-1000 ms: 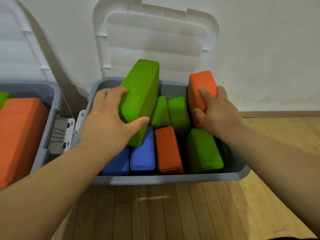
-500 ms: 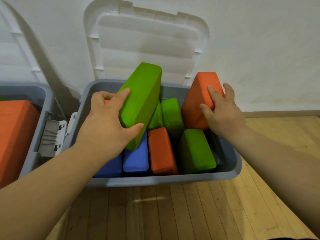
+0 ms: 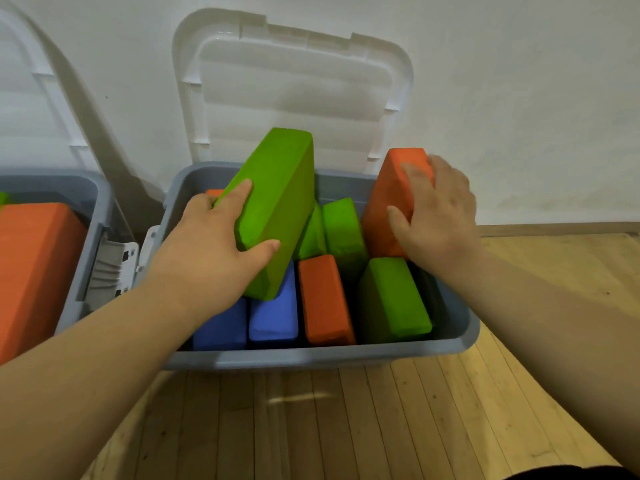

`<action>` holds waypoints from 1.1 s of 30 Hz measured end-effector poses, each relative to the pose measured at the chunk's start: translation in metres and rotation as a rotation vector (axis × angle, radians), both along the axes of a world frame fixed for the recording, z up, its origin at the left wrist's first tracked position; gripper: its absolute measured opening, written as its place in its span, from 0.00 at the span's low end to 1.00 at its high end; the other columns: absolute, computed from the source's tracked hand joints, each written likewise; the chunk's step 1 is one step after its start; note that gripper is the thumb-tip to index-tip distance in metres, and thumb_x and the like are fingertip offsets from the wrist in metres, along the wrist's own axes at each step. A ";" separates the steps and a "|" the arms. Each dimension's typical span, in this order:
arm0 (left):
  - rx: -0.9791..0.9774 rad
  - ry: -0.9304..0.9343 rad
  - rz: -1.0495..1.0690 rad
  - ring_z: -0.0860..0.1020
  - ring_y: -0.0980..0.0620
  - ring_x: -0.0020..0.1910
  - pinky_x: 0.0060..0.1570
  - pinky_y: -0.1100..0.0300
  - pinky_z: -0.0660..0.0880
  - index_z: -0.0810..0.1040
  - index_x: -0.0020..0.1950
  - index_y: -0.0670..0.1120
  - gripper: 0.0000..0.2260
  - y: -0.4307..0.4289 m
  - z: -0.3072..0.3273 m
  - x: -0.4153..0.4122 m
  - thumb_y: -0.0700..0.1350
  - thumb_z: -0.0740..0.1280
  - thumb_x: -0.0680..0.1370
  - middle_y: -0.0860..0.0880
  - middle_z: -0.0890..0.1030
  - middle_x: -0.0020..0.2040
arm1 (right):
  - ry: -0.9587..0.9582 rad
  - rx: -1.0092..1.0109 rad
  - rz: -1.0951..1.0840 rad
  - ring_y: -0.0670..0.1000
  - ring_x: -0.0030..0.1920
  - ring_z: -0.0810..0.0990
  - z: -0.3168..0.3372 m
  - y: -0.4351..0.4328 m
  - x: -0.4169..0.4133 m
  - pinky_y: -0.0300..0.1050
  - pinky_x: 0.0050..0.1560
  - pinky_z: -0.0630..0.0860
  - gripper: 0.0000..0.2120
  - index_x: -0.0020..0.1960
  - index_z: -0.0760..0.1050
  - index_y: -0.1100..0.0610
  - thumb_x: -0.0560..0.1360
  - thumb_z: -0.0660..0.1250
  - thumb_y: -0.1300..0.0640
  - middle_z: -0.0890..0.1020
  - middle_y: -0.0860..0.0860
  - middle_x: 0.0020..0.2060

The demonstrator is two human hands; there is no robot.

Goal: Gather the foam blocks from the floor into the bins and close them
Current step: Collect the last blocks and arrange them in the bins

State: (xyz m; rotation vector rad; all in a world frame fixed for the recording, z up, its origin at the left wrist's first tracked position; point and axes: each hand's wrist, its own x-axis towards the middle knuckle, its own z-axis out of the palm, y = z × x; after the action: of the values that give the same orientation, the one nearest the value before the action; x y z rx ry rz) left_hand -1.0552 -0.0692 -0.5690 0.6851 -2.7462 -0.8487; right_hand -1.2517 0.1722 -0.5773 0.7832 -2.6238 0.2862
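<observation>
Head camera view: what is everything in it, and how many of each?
Bins: two, grey, one in the middle, one at the left edge.
Lids: two, white, open, upright against the wall.
Green blocks: four in the middle bin, a sliver in the left bin.
Orange blocks: three in the middle bin, one mostly hidden; one large in the left bin.
Blue blocks: two, front left of the middle bin.
Floor: one, light wood, in front.
Left hand: one, grips the tilted green block.
Right hand: one, grips the raised orange block.
</observation>
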 end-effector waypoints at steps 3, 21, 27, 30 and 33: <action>0.003 0.036 0.053 0.70 0.41 0.69 0.67 0.45 0.71 0.52 0.84 0.60 0.41 -0.006 0.002 0.002 0.64 0.69 0.76 0.45 0.65 0.72 | -0.165 -0.078 0.298 0.59 0.60 0.77 -0.011 -0.023 0.032 0.52 0.62 0.72 0.19 0.64 0.77 0.58 0.75 0.69 0.53 0.77 0.57 0.60; 0.020 -0.012 0.087 0.73 0.39 0.65 0.65 0.45 0.73 0.52 0.83 0.61 0.41 -0.018 -0.003 0.009 0.67 0.68 0.75 0.46 0.66 0.71 | -0.780 0.244 0.051 0.66 0.67 0.75 -0.080 -0.044 0.061 0.53 0.66 0.73 0.40 0.75 0.60 0.46 0.68 0.75 0.44 0.54 0.58 0.79; 0.015 0.001 0.098 0.72 0.41 0.66 0.63 0.47 0.71 0.53 0.83 0.61 0.41 -0.021 -0.002 0.010 0.66 0.69 0.75 0.46 0.66 0.72 | -0.709 -0.012 0.027 0.57 0.65 0.75 -0.062 -0.056 0.059 0.46 0.65 0.69 0.31 0.68 0.69 0.50 0.69 0.76 0.47 0.68 0.53 0.69; 0.017 0.014 0.108 0.72 0.42 0.67 0.64 0.48 0.71 0.53 0.83 0.60 0.41 -0.020 -0.002 0.009 0.66 0.69 0.76 0.45 0.65 0.73 | -0.793 0.034 0.053 0.55 0.70 0.70 -0.079 -0.056 0.066 0.45 0.68 0.66 0.33 0.71 0.65 0.49 0.71 0.75 0.47 0.63 0.53 0.74; 0.012 0.010 0.109 0.72 0.43 0.68 0.63 0.48 0.71 0.53 0.83 0.60 0.41 -0.019 -0.002 0.009 0.66 0.69 0.76 0.46 0.65 0.73 | -0.892 0.080 0.081 0.55 0.75 0.67 -0.092 -0.059 0.064 0.50 0.73 0.66 0.34 0.73 0.63 0.46 0.73 0.73 0.40 0.59 0.53 0.78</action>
State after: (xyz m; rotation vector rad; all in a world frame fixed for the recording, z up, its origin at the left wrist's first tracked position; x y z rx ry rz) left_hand -1.0465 -0.0878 -0.5708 0.8229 -2.6691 -0.8425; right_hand -1.1874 0.1127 -0.6694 0.9429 -3.4421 0.6879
